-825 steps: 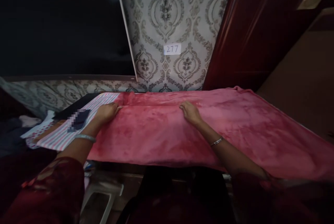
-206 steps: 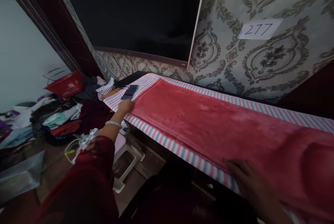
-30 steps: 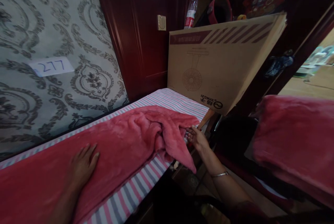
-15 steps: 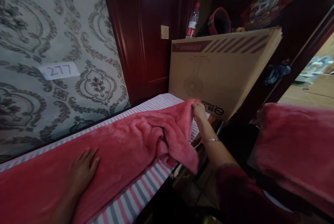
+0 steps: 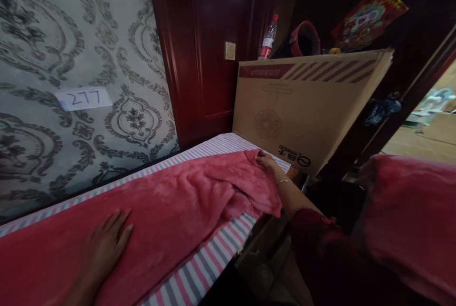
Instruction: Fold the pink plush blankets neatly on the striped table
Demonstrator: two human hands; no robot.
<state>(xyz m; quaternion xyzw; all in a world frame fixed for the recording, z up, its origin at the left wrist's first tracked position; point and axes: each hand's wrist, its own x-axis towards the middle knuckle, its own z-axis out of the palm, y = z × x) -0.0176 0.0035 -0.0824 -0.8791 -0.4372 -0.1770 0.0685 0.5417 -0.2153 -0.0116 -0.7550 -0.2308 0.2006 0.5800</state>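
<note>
Right hand point(image 5: 266, 161) has its grip pinched on the far corner of the pink fleece blanket point(image 5: 171, 211), fingers closed over the fabric at about 3 o'clock of the cloth, just beside the lower edge of the cardboard box point(image 5: 306, 106). Left hand point(image 5: 107, 242) lies flat on the blanket at 7 o'clock in the view, its grip spread wide and pressing down, holding nothing.

Most of the blanket runs along the bench point(image 5: 217, 275), over a striped cover of pink, grey and white that shows along the near and far edges. Its right end is bunched into loose folds under the right hand.

On the patterned wallpaper at 10 o'clock a white paper slip point(image 5: 84, 98) carries the handwritten number 277. The box stands at the bench's end at 2 o'clock; it bears a line drawing of a standing fan, a dark red band with diagonal stripes along the top, and an upside-down logo whose letters are too small to read surely. The box is closed, so its contents cannot be told.

Behind it, at 1 o'clock, a clear plastic bottle point(image 5: 267, 40) with a red cap and red label stands upright.
</note>
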